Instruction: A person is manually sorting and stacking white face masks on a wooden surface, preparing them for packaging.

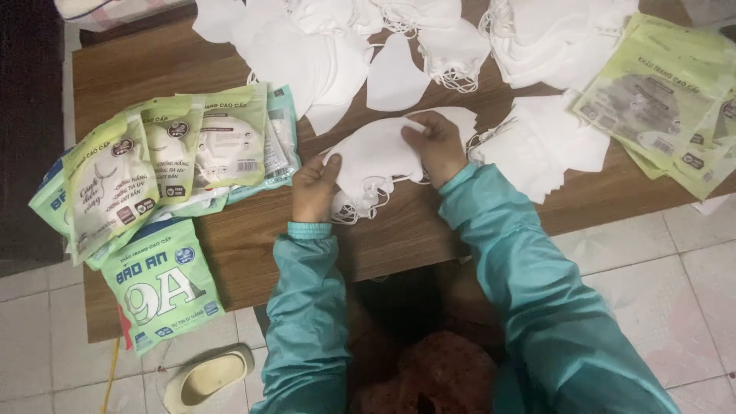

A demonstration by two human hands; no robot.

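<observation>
Item in hand: small stack of white folded fabric face masks point(376, 153), lying on the brown wooden table point(406, 230) at mid-edge, elastic ear loops trailing toward the table's near edge.
Left hand point(314, 188): gripping the stack's left end, thumb on top, fingers curled under; closed on the masks.
Right hand point(438, 146): pressing down on the stack's upper right part, fingers bent and pinching the top layers against the thumb.
Step in hand, judged: squaring and gathering the stack between both hands.
Doing it well: keeping the folded edges lined up; holding both ends at once to stop layers sliding; tucking the loose ear loops in with the stack and not letting them snag; pressing flat, not crumpling.
Risk, judged: thin slippery layers fanning out under too light a grip.
Loose stock: heap of white unpacked masks point(345, 38) along the far edge, further piles point(544, 146) just right of the hands.
Packed goods: green printed plastic mask packets point(161, 153) fanned at left, well apart from the stack.
Flat packets: pale green flat pouches point(667, 100) at far right.
Floor: pale tiles point(675, 291), cream-coloured slipper point(207, 376) below the table's left corner.
</observation>
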